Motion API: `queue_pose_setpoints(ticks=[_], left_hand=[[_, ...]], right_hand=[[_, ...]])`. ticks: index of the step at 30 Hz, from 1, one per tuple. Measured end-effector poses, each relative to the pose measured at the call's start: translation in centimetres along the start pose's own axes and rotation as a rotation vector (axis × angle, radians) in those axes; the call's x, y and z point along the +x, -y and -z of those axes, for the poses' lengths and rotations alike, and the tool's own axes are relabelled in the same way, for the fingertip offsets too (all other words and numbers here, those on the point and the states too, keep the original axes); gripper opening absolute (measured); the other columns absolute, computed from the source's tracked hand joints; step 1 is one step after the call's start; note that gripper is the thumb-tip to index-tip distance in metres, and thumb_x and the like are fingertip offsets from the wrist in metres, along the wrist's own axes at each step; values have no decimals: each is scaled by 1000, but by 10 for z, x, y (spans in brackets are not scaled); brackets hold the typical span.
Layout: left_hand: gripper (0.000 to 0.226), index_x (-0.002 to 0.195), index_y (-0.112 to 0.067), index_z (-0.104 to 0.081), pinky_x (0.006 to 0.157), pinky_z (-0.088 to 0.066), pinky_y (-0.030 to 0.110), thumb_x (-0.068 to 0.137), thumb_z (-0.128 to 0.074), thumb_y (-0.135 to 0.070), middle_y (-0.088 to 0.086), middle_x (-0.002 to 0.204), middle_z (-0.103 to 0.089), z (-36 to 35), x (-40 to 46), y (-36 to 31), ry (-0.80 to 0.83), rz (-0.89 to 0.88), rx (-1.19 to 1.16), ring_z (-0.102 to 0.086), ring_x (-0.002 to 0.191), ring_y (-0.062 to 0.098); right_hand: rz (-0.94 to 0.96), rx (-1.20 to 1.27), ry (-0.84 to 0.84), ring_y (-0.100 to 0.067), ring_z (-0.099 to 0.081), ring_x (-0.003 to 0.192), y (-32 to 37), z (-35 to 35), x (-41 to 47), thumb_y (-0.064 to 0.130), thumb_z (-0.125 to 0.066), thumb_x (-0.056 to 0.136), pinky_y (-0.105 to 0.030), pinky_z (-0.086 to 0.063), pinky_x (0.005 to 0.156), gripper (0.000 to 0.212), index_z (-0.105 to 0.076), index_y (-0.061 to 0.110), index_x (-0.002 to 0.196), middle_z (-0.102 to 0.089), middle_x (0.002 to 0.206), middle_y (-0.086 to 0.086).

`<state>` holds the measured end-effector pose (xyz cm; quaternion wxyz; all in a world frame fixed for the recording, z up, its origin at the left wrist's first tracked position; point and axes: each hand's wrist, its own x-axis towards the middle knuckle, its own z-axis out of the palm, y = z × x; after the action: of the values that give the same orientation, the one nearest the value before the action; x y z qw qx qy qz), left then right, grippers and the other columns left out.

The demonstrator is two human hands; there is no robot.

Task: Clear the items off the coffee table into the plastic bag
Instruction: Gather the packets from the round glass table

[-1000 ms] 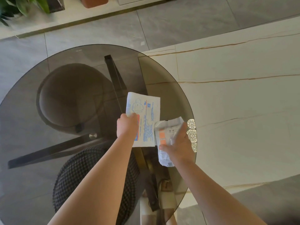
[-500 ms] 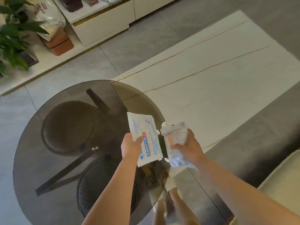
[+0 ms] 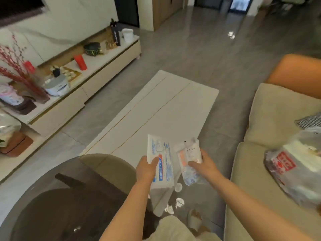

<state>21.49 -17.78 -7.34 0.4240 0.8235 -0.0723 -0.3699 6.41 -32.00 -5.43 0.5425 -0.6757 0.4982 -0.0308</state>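
My left hand (image 3: 145, 168) grips a flat white packet with blue and red print (image 3: 160, 160), held up above the edge of the round smoked-glass coffee table (image 3: 52, 197). Just to its right, my right hand (image 3: 204, 165) holds a crumpled clear pouch with an orange patch (image 3: 188, 159). A translucent plastic bag with a red logo (image 3: 295, 169) lies on the beige sofa at the right, with things inside it. Both hands are well to the left of the bag.
A long white marble-topped table (image 3: 165, 110) stretches ahead beside the glass one. The beige sofa (image 3: 271, 122) and an orange cushion (image 3: 295, 73) fill the right. A low white cabinet (image 3: 78, 87) with bottles and ornaments lines the left wall. Grey tiled floor lies between.
The view has swung up and to the right, bringing the sofa and the plastic bag into sight. Both hands have lifted their packets off the glass table and carried them rightward.
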Motion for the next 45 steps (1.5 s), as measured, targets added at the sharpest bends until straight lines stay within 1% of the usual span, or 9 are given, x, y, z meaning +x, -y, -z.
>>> queue_pose_setpoints(ticks=[4,10,20,26,31,33,37,41,45], left_hand=[[20,101,-18,-55,64,-57,33,91,-59,-34,4,100,-68,-51,1,-63,68,-138,84,-69,83,22],[20,102,-18,-52,54,-49,20,92,-59,-33,2,98,-65,-149,-3,-143,176,-265,176,-66,80,19],[17,100,-16,-54,47,-49,19,92,-60,-30,3,93,-65,-327,-36,-242,438,-427,283,-64,71,17],[17,99,-12,-57,40,-47,17,93,-58,-29,-4,74,-60,-422,-63,-281,604,-522,455,-60,60,14],[30,113,-5,-58,31,-41,13,92,-58,-26,3,89,-61,-498,-74,-308,701,-596,599,-56,58,12],[28,111,-6,-58,35,-43,18,91,-59,-26,4,92,-60,-529,-74,-318,737,-624,661,-57,61,14],[27,101,-12,-57,64,-56,34,86,-61,-34,7,98,-65,-591,-66,-341,800,-692,773,-65,84,28],[24,100,-15,-56,68,-48,29,87,-55,-34,5,100,-67,-649,-57,-363,876,-797,917,-65,88,26],[15,87,-18,-52,72,-47,30,86,-52,-33,6,98,-67,-702,-46,-375,920,-891,1054,-63,90,26]], right_hand=[[20,22,-107,-19,-56,101,-7,67,-2,6,-65,82,-30,-45,83,52,-46,18,130,-58,111,1],[-45,122,-268,-19,-56,98,-43,177,9,5,-66,81,-24,-45,72,48,-47,19,122,-58,107,1],[-204,137,-575,-29,-54,117,-113,342,14,19,-70,80,-34,-43,93,61,-43,13,134,-58,128,-8],[-281,206,-739,-30,-54,118,-148,410,-5,6,-67,83,-25,-38,84,54,-45,6,133,-59,128,-13],[-363,289,-840,-27,-56,113,-173,444,-9,4,-61,86,-26,-41,80,51,-44,8,134,-59,125,-13],[-380,319,-883,-26,-53,118,-180,455,-4,3,-59,87,-22,-36,80,54,-41,10,138,-57,128,-12],[-455,364,-981,-26,-48,123,-194,484,23,6,-62,85,-21,-35,83,59,-38,10,140,-52,133,-11],[-536,402,-1067,-27,-45,128,-198,511,60,9,-67,81,-34,-37,102,69,-34,12,142,-48,138,-7],[-650,363,-1124,-28,-52,120,-213,534,95,17,-68,78,-39,-42,100,61,-39,10,131,-56,125,-8]])
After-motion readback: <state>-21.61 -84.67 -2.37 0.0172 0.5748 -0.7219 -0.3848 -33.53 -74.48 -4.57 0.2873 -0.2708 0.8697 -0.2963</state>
